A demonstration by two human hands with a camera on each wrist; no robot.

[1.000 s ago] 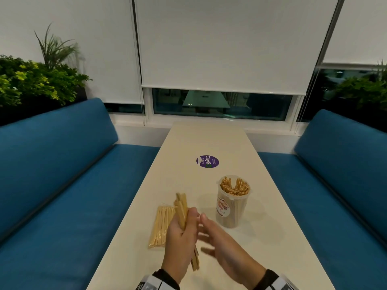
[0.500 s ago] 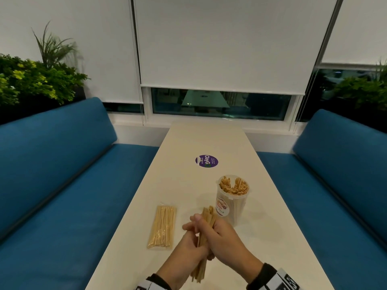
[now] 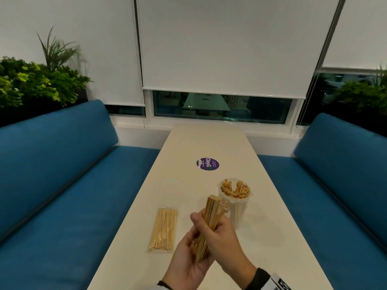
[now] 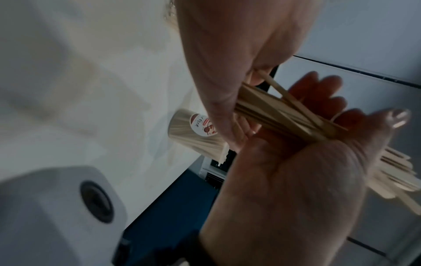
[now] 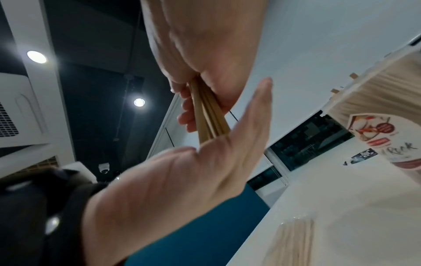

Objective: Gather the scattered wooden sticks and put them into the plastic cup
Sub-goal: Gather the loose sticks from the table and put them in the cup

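Observation:
A bundle of wooden sticks (image 3: 211, 210) stands tilted in the air above the near part of the table, its top end close to the left side of the plastic cup (image 3: 234, 201). My right hand (image 3: 224, 237) wraps round the middle of the bundle from the right. Under it, my left hand (image 3: 188, 262) holds the lower ends, thumb laid over the sticks (image 4: 284, 115). The clear cup stands upright, packed with sticks, and has a red label (image 4: 202, 126). The bundle's middle is hidden by my fingers.
A clear packet of sticks (image 3: 163, 229) lies flat on the cream table (image 3: 209, 139), left of my hands. A purple round sticker (image 3: 207, 164) sits beyond the cup. Blue benches (image 3: 62, 185) flank the table on both sides.
My right hand came onto the bundle that the left hand held alone. Both hands then lifted it up and right, towards the cup.

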